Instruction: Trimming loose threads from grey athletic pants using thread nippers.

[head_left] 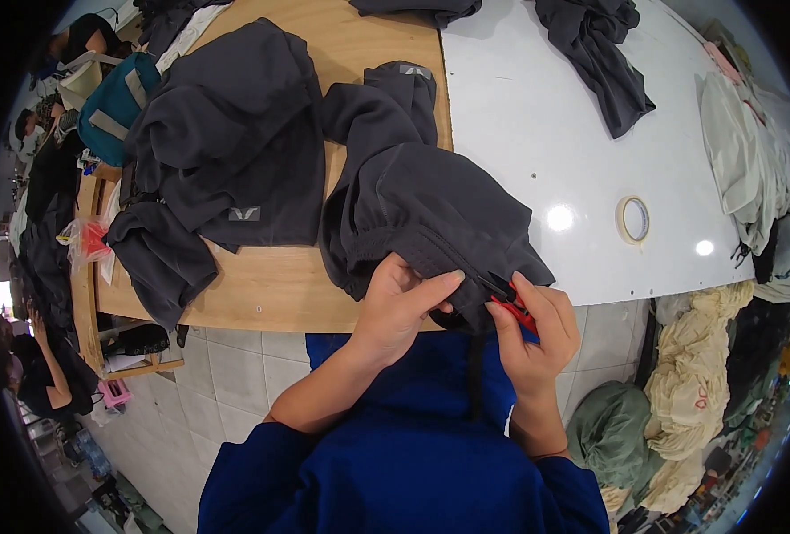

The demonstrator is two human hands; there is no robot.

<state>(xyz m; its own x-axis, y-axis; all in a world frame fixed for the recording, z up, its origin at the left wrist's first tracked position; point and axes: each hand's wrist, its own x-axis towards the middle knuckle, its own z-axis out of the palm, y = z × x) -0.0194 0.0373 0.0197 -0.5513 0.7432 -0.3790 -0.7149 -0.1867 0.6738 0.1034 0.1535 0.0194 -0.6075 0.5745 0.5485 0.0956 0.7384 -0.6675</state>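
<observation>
A dark grey garment (439,191) with a gathered, elastic-looking waistband lies across the table's near edge. My left hand (404,307) pinches its waistband between thumb and fingers. In my right hand (537,329) is a small pair of red-handled thread snips (521,313), their dark tips at the garment's edge just right of my left thumb. Whether the blades are closed on anything is too small to tell. A black cord or strap (476,374) hangs below the garment in front of my blue clothing.
More dark grey garments (226,133) are heaped on the wooden tabletop (270,298) at left. On the white tabletop (510,133) lie a tape roll (632,220) and another dark garment (599,62). Cream cloth bundles (693,374) and a green sack (613,427) stand right. People sit far left.
</observation>
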